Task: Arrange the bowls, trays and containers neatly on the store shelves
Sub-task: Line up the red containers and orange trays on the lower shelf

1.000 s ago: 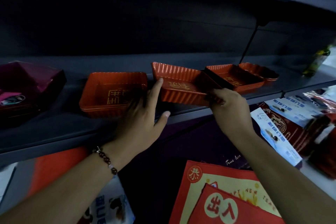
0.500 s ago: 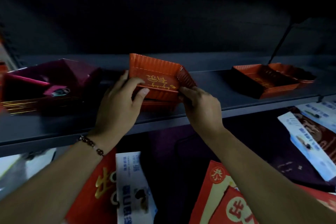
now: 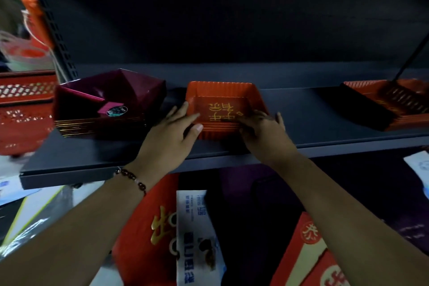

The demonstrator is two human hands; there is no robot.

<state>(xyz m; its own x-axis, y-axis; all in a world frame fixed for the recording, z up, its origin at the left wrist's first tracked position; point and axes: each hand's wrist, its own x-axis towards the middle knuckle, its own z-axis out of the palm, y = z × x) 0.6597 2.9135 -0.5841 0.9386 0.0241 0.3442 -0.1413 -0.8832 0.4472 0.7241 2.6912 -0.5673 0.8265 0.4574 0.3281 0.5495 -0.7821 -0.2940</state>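
At the centre of the frame, an orange ribbed tray (image 3: 224, 109) sits flat on the dark grey shelf (image 3: 313, 121), on top of like trays whose rims show stacked under its near edge. It is squarish, open side up, with no clear long axis; the gold characters on its floor read upside down from this view, their tops toward the shelf's front edge.

Just left of it, close but apart, stands a stack of maroon angular bowls (image 3: 109, 104) with a round sticker inside. Toward the right edge, well apart, lies another stack of orange trays (image 3: 390, 104). At the far left are red perforated baskets (image 3: 23, 109), blurred. Behind the shelf all is dark. Below it lie red and white printed packets (image 3: 185, 234).

Both hands hold the tray's near corners. The left hand (image 3: 169, 139), a bead bracelet (image 3: 132, 179) at its wrist, has fingers along the left wall and its thumb against the front. The right hand (image 3: 264, 132) curls over the right front corner.
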